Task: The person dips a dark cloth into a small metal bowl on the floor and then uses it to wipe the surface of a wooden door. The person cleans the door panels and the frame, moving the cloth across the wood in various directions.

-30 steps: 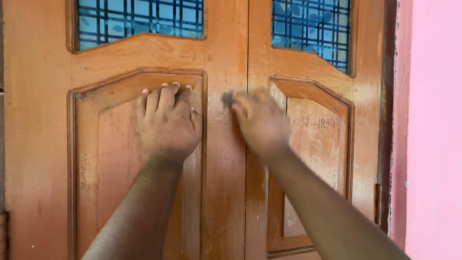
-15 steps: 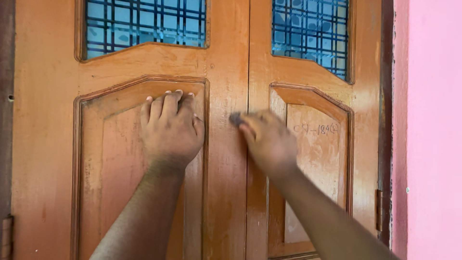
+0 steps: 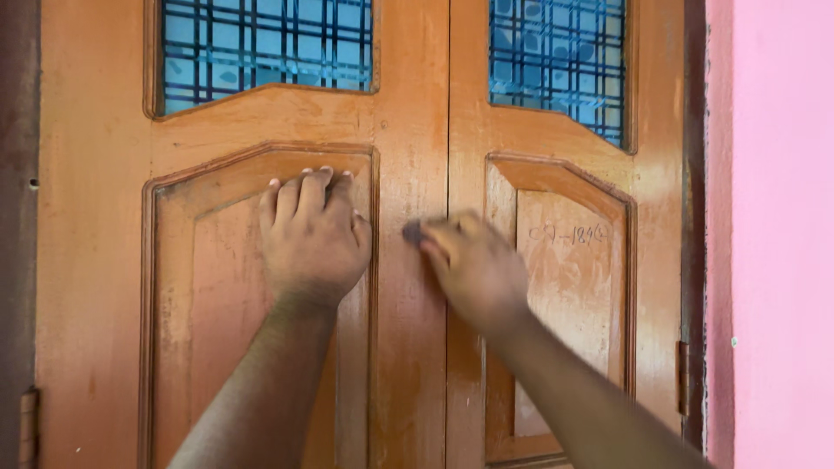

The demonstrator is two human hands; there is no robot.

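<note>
Orange wooden double door (image 3: 408,347) fills the view, pink wall (image 3: 773,260) at right. Left hand (image 3: 313,234) rests knuckles-up on the left leaf's raised panel (image 3: 208,295), fingers curled, grasping nothing. Right hand (image 3: 473,265), blurred, pinches a small dark pad (image 3: 413,231) against the wood just left of the centre seam. Blue barred glass panes (image 3: 269,39) sit above both hands. Since half a second ago the pad has shifted slightly lower and leftward; left hand unchanged.

The camera on my head faces straight at the wooden double door (image 3: 417,104), close enough that its two leaves fill nearly the whole view. My forearms enter from the bottom edge, and a strip of pink wall (image 3: 773,234) runs down the right.
</note>
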